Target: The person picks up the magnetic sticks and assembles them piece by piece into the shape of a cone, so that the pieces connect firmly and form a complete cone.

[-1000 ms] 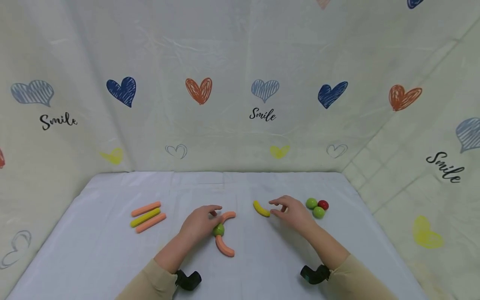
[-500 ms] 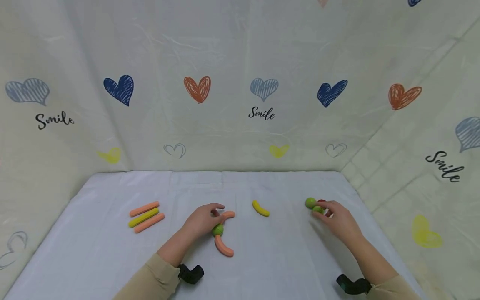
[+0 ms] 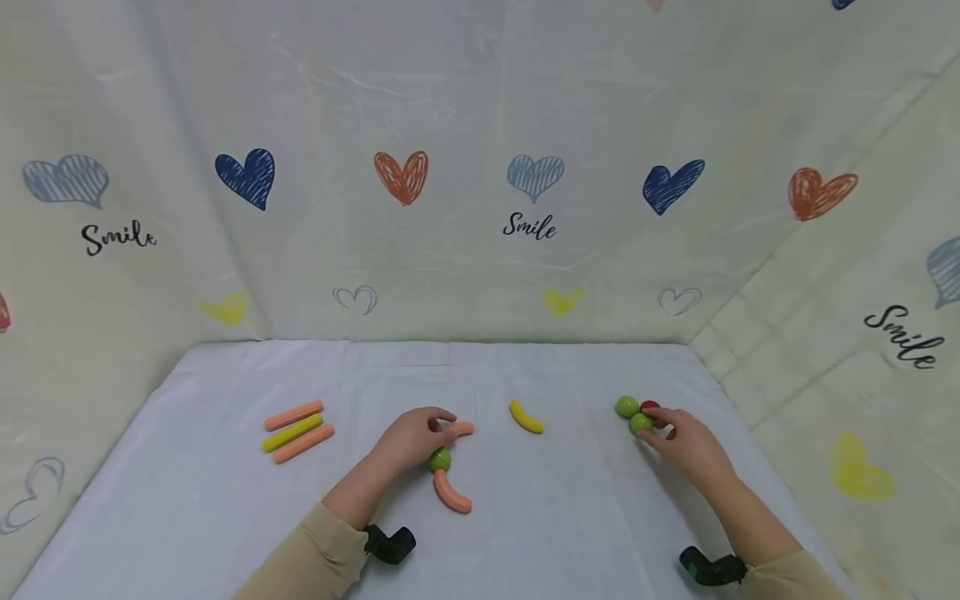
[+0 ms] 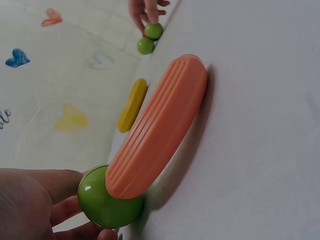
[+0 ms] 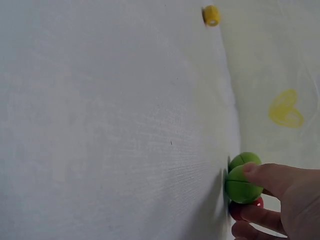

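My left hand (image 3: 414, 437) curls round a joined toy where a green ball (image 3: 439, 459) meets the upper curved orange stick (image 3: 463, 428). A lower curved orange stick (image 4: 157, 130), ridged lengthwise, extends from that ball toward me. On the right, my right hand (image 3: 688, 446) pinches a green ball (image 5: 243, 184), its thumb on the near side. Against this lie a second green ball (image 3: 627, 407) and a red ball (image 5: 242, 208), which the fingers touch and partly cover.
Between the hands, farther back, lies a curved yellow stick (image 3: 527, 417). To the left, two straight orange sticks (image 3: 303, 443) flank a straight yellow stick (image 3: 292, 433). A white cloth (image 3: 555, 517) covers the table; a heart-printed curtain (image 3: 457, 267) hangs behind it.
The right hand has moved right from beside the curved yellow stick to the group of balls and grips a green one. The left hand stays at the joined toy, its fingertips slightly farther right.
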Action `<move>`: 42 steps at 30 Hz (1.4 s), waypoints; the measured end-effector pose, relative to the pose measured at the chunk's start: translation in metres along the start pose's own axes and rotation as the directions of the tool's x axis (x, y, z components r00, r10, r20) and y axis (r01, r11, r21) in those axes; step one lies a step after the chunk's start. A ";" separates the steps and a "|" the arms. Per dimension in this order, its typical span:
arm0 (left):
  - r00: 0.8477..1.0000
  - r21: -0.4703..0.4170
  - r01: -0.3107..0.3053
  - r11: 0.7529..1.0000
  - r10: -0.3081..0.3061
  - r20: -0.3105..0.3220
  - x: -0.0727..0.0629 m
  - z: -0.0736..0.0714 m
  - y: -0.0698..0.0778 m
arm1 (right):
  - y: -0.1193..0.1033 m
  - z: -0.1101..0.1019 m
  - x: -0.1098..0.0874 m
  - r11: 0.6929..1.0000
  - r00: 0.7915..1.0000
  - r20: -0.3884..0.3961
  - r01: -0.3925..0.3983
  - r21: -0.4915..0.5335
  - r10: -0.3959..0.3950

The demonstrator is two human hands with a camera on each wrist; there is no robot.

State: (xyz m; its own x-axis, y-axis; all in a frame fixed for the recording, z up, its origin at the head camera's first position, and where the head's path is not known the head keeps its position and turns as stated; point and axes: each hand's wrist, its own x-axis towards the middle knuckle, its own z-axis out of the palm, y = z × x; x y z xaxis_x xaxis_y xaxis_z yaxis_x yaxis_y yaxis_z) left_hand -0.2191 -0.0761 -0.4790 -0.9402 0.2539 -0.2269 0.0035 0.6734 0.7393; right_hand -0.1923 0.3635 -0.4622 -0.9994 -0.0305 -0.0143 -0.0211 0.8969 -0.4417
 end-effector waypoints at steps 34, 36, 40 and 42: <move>0.999 -0.114 0.046 0.992 -0.049 -0.023 0.001 0.001 -0.004 | -0.056 0.008 0.003 0.993 0.994 -0.025 0.104 0.060 -0.103; 0.998 -0.111 0.048 0.993 -0.051 -0.025 0.001 0.001 -0.004 | -0.063 0.012 0.004 0.993 0.996 -0.011 0.093 0.072 -0.092; 0.998 -0.111 0.046 0.993 -0.049 -0.028 -0.001 0.004 -0.006 | -0.078 0.021 0.007 0.993 0.997 0.016 0.074 0.092 -0.076; 0.998 -0.118 0.044 0.992 -0.048 -0.033 -0.002 0.005 -0.006 | -0.087 0.027 0.010 0.992 0.997 0.030 0.068 0.103 -0.072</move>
State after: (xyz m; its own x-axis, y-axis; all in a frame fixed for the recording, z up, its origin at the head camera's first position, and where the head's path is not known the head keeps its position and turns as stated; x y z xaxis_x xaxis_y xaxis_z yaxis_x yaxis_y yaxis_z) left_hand -0.2160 -0.0770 -0.4860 -0.9501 0.1984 -0.2409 -0.0776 0.5976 0.7981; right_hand -0.1994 0.2733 -0.4486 -0.9941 -0.1080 -0.0096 -0.0863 0.8424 -0.5318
